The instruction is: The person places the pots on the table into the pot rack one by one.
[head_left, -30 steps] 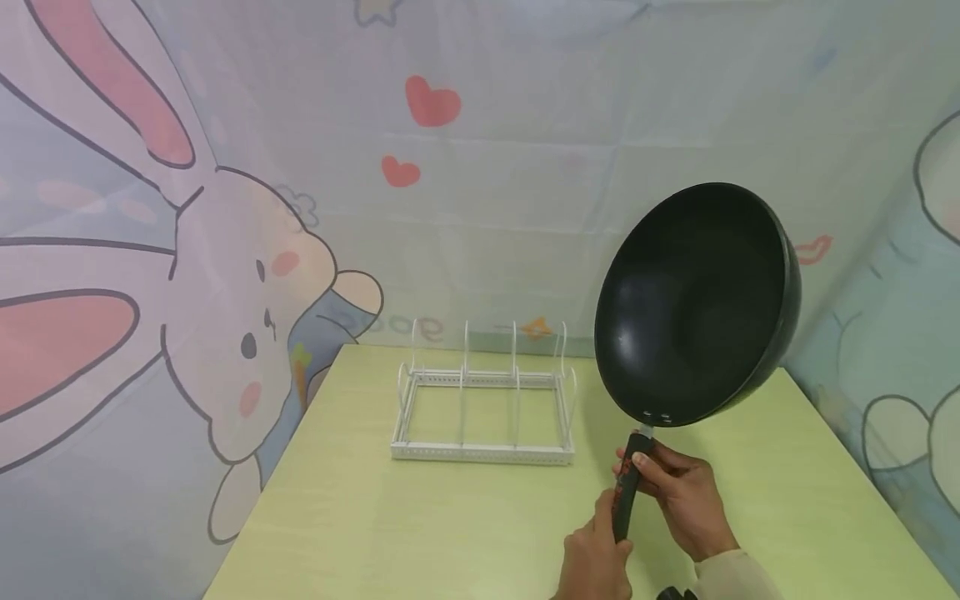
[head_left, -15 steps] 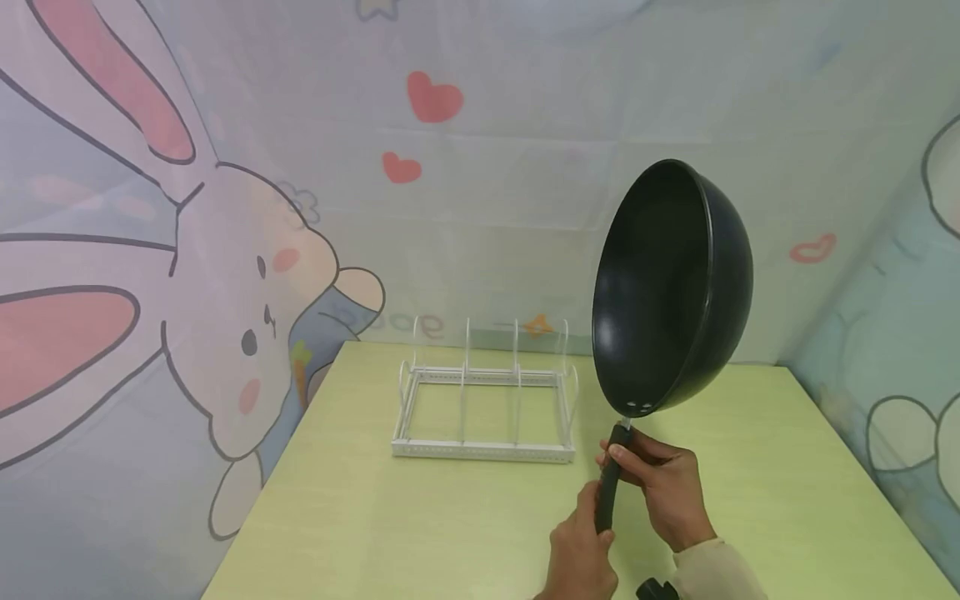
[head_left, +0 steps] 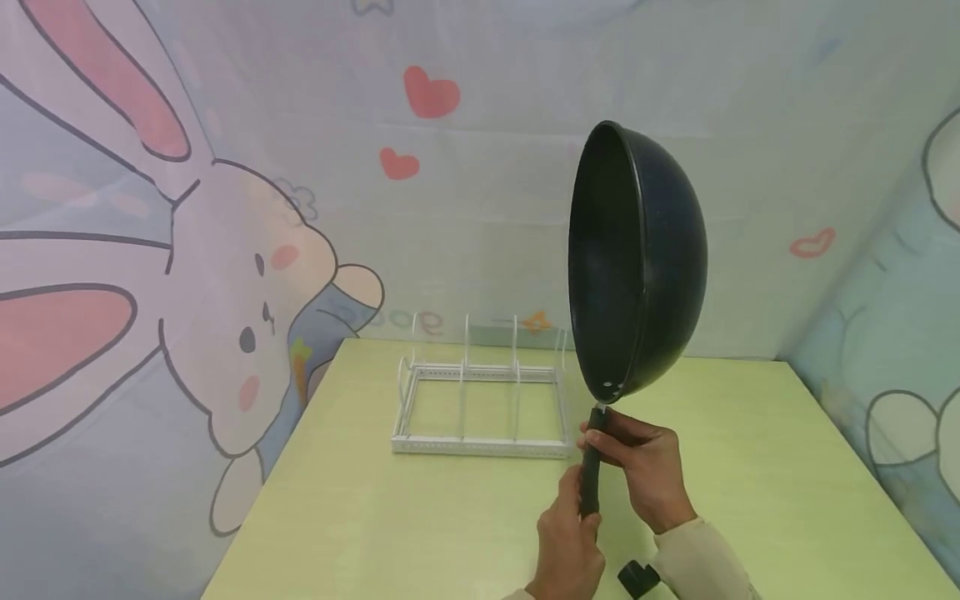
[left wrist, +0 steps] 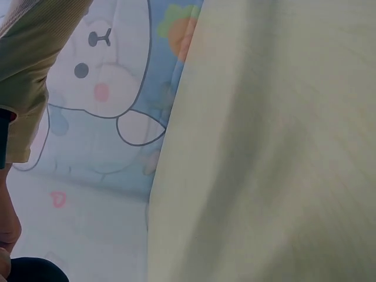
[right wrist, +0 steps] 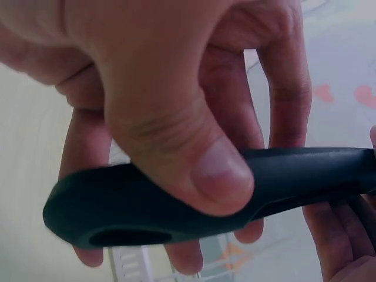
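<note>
I hold a deep black wok (head_left: pixel 671 258) upright in the air, its bowl on edge and its dark inside turned to the left. My left hand (head_left: pixel 566 542) grips the lower end of the black handle (head_left: pixel 591 483). Just under the bowl, my right hand (head_left: pixel 648 471) pinches the handle's upper part between thumb and fingers. Seen close in the right wrist view, the left thumb (right wrist: pixel 220 179) presses on the handle beside its hanging hole, while fingers of the right hand (right wrist: pixel 341 241) show at the right edge.
A white rack (head_left: pixel 480 450) with tall wire dividers (head_left: pixel 462 400) stands on the light green table (head_left: pixel 427 517), left of the wok. Behind it hangs a cartoon-printed cloth (head_left: pixel 510 208). The left wrist view shows mostly table, with a sleeve (left wrist: pixel 29 76) at its left edge.
The wok has moved left and up with both hands on its handle. Its bowl has turned from mostly facing me to facing left, so more of the outside shows.
</note>
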### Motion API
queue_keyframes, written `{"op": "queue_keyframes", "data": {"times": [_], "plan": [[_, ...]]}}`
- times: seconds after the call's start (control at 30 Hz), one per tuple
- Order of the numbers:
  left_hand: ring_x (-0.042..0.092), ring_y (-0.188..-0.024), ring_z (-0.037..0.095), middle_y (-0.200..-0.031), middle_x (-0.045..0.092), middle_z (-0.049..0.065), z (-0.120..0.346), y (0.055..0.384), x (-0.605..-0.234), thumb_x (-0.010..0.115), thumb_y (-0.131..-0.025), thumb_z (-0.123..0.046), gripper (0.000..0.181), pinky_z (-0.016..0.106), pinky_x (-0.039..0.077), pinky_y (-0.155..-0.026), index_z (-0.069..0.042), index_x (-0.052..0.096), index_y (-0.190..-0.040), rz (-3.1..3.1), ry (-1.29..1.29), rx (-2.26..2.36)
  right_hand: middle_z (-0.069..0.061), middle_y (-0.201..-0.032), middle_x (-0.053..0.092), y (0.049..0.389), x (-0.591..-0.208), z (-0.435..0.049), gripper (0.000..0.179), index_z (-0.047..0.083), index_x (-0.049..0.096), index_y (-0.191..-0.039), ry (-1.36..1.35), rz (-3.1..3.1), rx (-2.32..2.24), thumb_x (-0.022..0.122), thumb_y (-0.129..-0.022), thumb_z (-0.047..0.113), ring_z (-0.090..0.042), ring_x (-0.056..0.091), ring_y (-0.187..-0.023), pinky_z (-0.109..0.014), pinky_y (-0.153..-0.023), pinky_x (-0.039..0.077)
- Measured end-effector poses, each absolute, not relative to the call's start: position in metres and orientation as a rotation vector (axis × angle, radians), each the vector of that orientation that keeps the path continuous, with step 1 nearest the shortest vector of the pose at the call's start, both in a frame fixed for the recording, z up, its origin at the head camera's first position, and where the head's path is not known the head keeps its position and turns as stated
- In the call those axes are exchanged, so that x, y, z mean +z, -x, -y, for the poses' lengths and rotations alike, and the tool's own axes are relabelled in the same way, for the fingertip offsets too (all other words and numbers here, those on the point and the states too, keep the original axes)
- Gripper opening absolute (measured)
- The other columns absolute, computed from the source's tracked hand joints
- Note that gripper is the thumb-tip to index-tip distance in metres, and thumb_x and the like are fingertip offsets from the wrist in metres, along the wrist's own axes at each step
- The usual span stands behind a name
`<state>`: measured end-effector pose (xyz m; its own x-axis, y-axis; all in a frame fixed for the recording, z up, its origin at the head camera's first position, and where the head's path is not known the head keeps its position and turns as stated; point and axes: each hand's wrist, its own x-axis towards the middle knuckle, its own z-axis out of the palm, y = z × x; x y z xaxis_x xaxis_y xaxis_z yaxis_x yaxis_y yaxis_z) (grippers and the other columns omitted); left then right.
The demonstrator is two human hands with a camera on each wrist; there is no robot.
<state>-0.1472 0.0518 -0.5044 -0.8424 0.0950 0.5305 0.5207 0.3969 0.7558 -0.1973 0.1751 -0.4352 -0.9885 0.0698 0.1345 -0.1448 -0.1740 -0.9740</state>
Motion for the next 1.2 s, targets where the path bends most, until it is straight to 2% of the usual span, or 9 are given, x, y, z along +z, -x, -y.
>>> {"op": "queue_keyframes", "data": {"times": [0.07,0.13,0.27,0.33,0.4,0.57,0.8,1.03,1.2], "plan": [[0.072,-0.098,0.017,-0.116,0.071,0.013,-0.049,0.148,-0.504,0.064,-0.079,0.016,0.067,0.026,0.057,-0.076,-0.011,0.045,-0.137,2.264,0.503,-1.537,0.005,-0.088,0.079,0.198,-0.434,-0.17,0.034,0.003,0.075,-0.115,-0.071,1.931,2.296,0.079,-0.081,0.0,-0.014,0.078,-0.079,-0.032,-0.079,0.061],[0.071,-0.11,0.025,-0.127,0.068,0.014,-0.045,0.148,-0.505,0.063,-0.079,0.017,0.067,0.032,0.058,-0.082,-0.014,0.046,-0.137,2.275,0.45,-1.637,0.005,-0.087,0.079,0.2,-0.434,-0.163,0.036,0.0,0.074,-0.115,-0.055,1.939,2.3,0.08,-0.079,0.0,-0.015,0.078,-0.078,-0.033,-0.078,0.061],[0.073,-0.105,0.026,-0.122,0.07,0.014,-0.035,0.15,-0.512,0.065,-0.087,-0.003,0.047,0.034,0.06,-0.079,-0.009,0.051,-0.132,2.183,0.422,-1.659,0.004,-0.085,0.079,0.202,-0.437,-0.148,0.044,-0.01,0.068,-0.119,-0.027,1.949,2.318,0.082,-0.077,-0.001,-0.016,0.078,-0.078,-0.035,-0.078,0.061],[0.075,-0.099,0.025,-0.118,0.071,0.014,-0.03,0.15,-0.515,0.064,-0.087,-0.013,0.045,0.032,0.06,-0.076,-0.008,0.052,-0.13,2.156,0.426,-1.62,0.004,-0.084,0.079,0.203,-0.439,-0.142,0.047,-0.013,0.066,-0.12,-0.015,1.939,2.322,0.081,-0.077,-0.002,-0.016,0.078,-0.077,-0.035,-0.078,0.061],[0.075,-0.099,0.027,-0.118,0.071,0.016,-0.027,0.15,-0.516,0.062,-0.089,-0.016,0.045,0.033,0.061,-0.075,-0.006,0.051,-0.131,2.153,0.436,-1.59,0.003,-0.083,0.079,0.203,-0.44,-0.137,0.046,-0.013,0.066,-0.12,-0.001,1.918,2.326,0.08,-0.077,-0.004,-0.016,0.078,-0.076,-0.035,-0.077,0.062],[0.075,-0.1,0.033,-0.121,0.07,0.017,-0.023,0.146,-0.516,0.064,-0.083,-0.004,0.052,0.036,0.061,-0.077,-0.008,0.051,-0.133,2.212,0.349,-1.612,0.002,-0.082,0.079,0.203,-0.44,-0.129,0.042,-0.012,0.068,-0.116,0.014,1.896,2.348,0.08,-0.076,-0.005,-0.016,0.077,-0.076,-0.036,-0.076,0.062],[0.077,-0.093,0.024,-0.121,0.072,0.013,-0.018,0.142,-0.519,0.063,-0.083,0.0,0.05,0.033,0.059,-0.076,-0.008,0.053,-0.131,2.261,0.226,-1.574,-0.003,-0.085,0.079,0.205,-0.443,-0.118,0.041,-0.011,0.069,-0.114,0.066,1.97,2.343,0.081,-0.076,-0.004,-0.018,0.077,-0.075,-0.037,-0.076,0.062],[0.077,-0.092,0.024,-0.122,0.071,0.015,-0.019,0.139,-0.52,0.06,-0.082,0.012,0.055,0.034,0.059,-0.077,-0.007,0.053,-0.132,2.294,0.158,-1.63,-0.01,-0.087,0.078,0.208,-0.452,-0.117,0.036,-0.009,0.072,-0.11,0.117,1.999,2.322,0.081,-0.075,-0.005,-0.019,0.077,-0.073,-0.037,-0.074,0.062],[0.077,-0.088,0.021,-0.116,0.073,0.014,-0.018,0.138,-0.522,0.06,-0.077,0.021,0.06,0.029,0.057,-0.072,-0.005,0.054,-0.131,2.307,0.114,-1.586,-0.011,-0.086,0.078,0.212,-0.459,-0.115,0.035,-0.009,0.071,-0.11,0.088,2.012,2.343,0.08,-0.076,-0.004,-0.019,0.077,-0.072,-0.038,-0.072,0.062]]}}
